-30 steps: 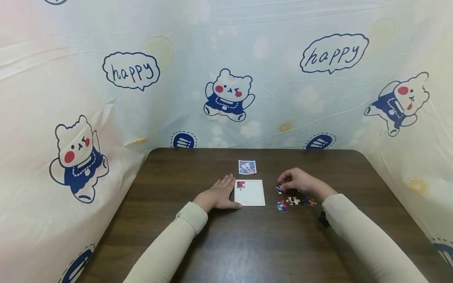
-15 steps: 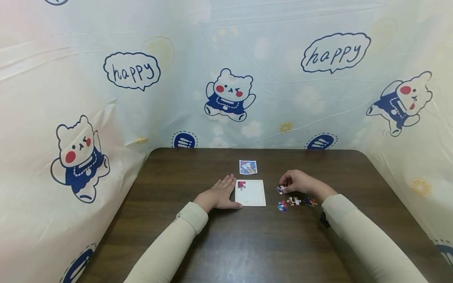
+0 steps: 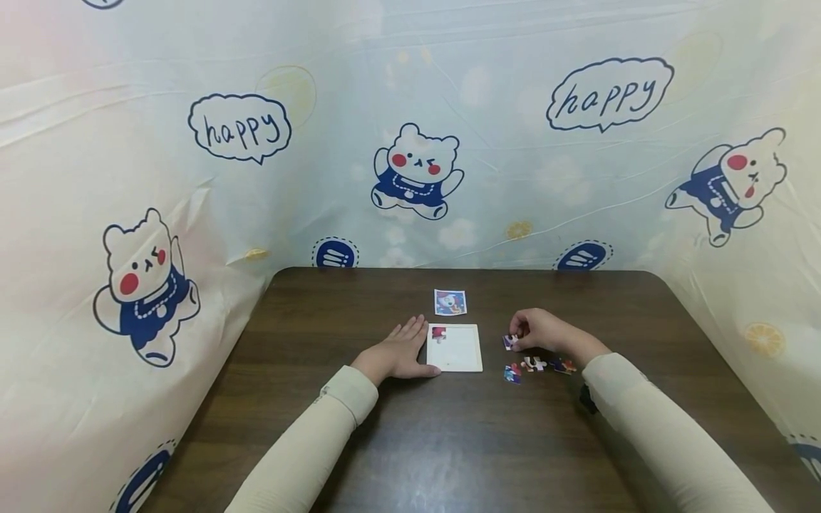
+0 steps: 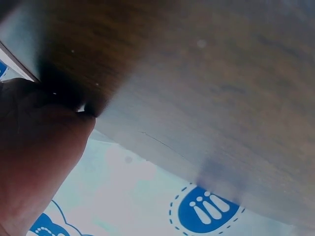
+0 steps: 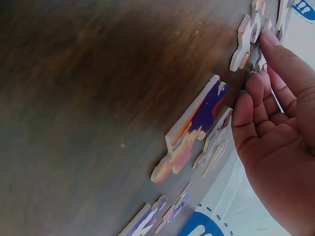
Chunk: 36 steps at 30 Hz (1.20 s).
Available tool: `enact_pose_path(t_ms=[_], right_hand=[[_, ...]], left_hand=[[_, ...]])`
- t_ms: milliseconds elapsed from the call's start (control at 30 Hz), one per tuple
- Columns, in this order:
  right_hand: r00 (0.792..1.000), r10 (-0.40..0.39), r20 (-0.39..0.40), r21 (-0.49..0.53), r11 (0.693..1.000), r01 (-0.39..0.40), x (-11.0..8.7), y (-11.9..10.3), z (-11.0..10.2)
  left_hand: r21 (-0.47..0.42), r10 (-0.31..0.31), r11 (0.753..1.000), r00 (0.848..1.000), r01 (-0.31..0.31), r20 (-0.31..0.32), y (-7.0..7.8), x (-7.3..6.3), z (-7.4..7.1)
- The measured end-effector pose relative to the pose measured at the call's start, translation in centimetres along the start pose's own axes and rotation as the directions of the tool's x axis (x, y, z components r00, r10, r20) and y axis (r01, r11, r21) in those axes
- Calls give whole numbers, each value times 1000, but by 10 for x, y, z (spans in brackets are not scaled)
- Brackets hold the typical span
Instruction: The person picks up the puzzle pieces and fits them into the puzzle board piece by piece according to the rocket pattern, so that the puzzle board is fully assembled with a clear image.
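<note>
My left hand (image 3: 399,352) lies flat with straight fingers along the left side of a white square puzzle tray (image 3: 458,353), thumb at its lower left corner. One red and white puzzle piece (image 3: 439,334) sits in the tray's upper left corner. To the right of the tray, my right hand (image 3: 544,332) pinches a purple and white puzzle piece (image 3: 509,342) between thumb and fingers, low over the table. The right wrist view shows this right hand (image 5: 278,105) partly covering the pinched piece. In the left wrist view, only part of my left hand (image 4: 44,142) appears.
Several loose puzzle pieces lie by my right hand: a blue and red piece (image 3: 512,373), a pale piece (image 3: 534,364) and a dark orange one (image 3: 564,365). A small picture card (image 3: 450,303) lies beyond the tray. A printed curtain (image 3: 410,85) hangs behind the brown table (image 3: 423,442).
My right fingers have shifted slightly around the purple and white puzzle piece, and it has turned a little. My left hand has stayed beside the tray.
</note>
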State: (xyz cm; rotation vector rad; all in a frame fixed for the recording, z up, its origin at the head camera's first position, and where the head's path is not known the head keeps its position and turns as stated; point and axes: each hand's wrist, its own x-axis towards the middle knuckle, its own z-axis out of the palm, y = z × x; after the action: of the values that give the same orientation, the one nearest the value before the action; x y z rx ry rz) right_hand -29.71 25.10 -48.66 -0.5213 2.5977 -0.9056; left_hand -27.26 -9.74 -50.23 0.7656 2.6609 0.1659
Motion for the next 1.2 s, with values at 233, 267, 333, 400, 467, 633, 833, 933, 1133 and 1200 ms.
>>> enact_pose_path(t_ms=[233,267,333,400,467,633,833,933,1133,1200], right_hand=[[1000,-17,-5,40,999,17,0,2,-1],[1000,-21,-1,49,999,21,0,3,-2],[1000,-16,8,67,998,15,0,3,-3],[1000,-16,19,77,997,15,1,2,-4],[1000,-13,27,87,996,11,2,2,-5],[999,-1,41,108,994,-4,8,-2,-5],[999,-19,35,158,987,13,15,-12,-1],[999,-28,26,187,982,23,20,-18,2],[997,-59,45,169,984,51,29,-34,10],[996,-65,54,158,986,56,33,-39,13]], left_hand=[[-8,-3,1000,1000,3,-2,-6,6,8],[-3,-3,1000,1000,3,0,-7,8,10],[-2,-6,1000,1000,6,3,-10,11,13],[2,-10,1000,1000,10,8,-11,12,13],[4,-13,1000,1000,13,8,-11,12,14],[9,-8,1000,1000,8,-7,-9,10,12],[7,0,1000,1000,0,-7,-10,10,13],[1,-2,1000,1000,2,-1,-10,9,12],[-8,-10,1000,1000,10,7,-4,3,5],[2,-14,1000,1000,14,11,-2,2,3]])
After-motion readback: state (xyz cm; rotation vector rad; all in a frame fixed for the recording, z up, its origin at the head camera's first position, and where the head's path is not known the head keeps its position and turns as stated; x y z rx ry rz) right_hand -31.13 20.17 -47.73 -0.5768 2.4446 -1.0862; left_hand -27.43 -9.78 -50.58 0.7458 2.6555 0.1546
